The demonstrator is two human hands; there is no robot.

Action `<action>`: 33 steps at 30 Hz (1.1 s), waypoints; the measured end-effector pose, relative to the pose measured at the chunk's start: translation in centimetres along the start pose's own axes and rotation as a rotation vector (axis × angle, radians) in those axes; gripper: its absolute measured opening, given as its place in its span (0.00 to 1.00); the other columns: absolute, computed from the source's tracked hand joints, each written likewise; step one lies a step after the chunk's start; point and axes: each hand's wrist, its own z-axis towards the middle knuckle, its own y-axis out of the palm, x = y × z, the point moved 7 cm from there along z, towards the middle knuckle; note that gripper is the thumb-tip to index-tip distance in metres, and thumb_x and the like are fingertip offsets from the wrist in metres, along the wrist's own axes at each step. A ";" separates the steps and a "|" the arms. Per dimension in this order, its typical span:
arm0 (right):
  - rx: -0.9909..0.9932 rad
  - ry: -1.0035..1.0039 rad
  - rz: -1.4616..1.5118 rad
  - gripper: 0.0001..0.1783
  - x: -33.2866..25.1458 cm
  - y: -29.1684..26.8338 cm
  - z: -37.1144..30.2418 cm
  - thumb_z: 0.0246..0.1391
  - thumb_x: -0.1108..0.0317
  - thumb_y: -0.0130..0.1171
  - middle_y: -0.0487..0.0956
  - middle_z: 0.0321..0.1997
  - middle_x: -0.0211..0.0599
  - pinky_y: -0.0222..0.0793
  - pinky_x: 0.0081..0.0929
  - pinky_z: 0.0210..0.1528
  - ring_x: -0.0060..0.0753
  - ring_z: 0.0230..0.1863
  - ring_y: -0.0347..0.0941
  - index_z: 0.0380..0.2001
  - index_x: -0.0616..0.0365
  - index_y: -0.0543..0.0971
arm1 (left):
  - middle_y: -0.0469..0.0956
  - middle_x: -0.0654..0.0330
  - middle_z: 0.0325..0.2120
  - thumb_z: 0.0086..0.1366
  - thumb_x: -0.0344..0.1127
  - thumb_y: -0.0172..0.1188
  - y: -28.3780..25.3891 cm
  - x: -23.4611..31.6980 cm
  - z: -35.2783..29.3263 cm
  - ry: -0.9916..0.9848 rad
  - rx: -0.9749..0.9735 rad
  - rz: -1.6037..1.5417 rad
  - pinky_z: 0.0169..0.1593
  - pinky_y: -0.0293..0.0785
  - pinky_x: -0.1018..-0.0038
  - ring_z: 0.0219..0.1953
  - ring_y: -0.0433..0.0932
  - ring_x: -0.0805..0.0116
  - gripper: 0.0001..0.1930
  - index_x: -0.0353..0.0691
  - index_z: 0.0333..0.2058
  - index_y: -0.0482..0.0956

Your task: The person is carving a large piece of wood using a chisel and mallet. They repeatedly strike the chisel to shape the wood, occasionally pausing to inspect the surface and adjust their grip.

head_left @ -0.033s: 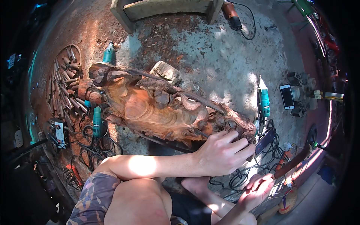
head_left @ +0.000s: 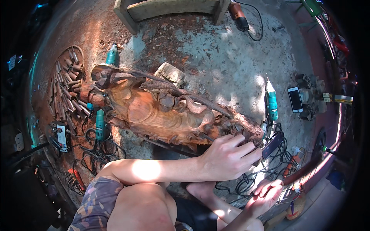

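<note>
Reddish-brown carved wooden sculpture (head_left: 165, 115): probably heavy and stiff, grab it mid-body
Left hand (head_left: 233, 157) curls its fingers by one end, hold unclear; right hand (head_left: 268, 191) grips a dark-brown rounded stick (head_left: 301, 173).

Concrete floor (head_left: 227, 54), grey-blue and sun-dappled toward the right, reddish with wood dust and chips at left and top; carved wood figure (head_left: 169, 115) lies lengthwise over its middle, underside hidden, so direct contact cannot be told. Left side: spread of metal-shafted gouges (head_left: 67, 90) and a tangle of black cables (head_left: 93, 154) beside a green rotary tool (head_left: 100, 125). Beyond the figure, a pale rough block (head_left: 169, 74) sits near it, while a wooden bench (head_left: 173, 7) stands at the top edge, an orange-brown power tool (head_left: 239, 17) lying just right of it.
</note>
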 end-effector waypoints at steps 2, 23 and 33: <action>-0.043 -0.067 -0.050 0.16 -0.5 0.7 -0.3 0.75 0.58 0.41 0.59 0.15 0.25 0.52 0.18 0.20 0.19 0.15 0.56 0.35 0.56 0.68 | 0.69 0.65 0.27 0.47 0.37 0.65 -0.4 -0.1 -0.2 0.015 0.037 -0.017 0.29 0.74 0.73 0.31 0.73 0.67 0.18 0.42 0.40 0.79; -0.240 0.125 -0.301 0.16 0.5 5.0 0.2 0.73 0.63 0.42 0.58 0.16 0.22 0.52 0.17 0.21 0.16 0.16 0.53 0.28 0.54 0.65 | 0.69 0.65 0.26 0.50 0.36 0.65 -0.5 -1.1 0.0 0.026 0.055 0.027 0.29 0.74 0.73 0.30 0.74 0.68 0.16 0.42 0.39 0.78; 0.122 0.023 -0.164 0.15 0.7 2.2 0.0 0.74 0.59 0.43 0.57 0.14 0.22 0.49 0.17 0.20 0.16 0.15 0.52 0.33 0.57 0.67 | 0.69 0.66 0.26 0.47 0.36 0.66 -1.2 -1.0 0.0 0.006 0.034 -0.021 0.28 0.74 0.72 0.29 0.75 0.68 0.18 0.42 0.40 0.79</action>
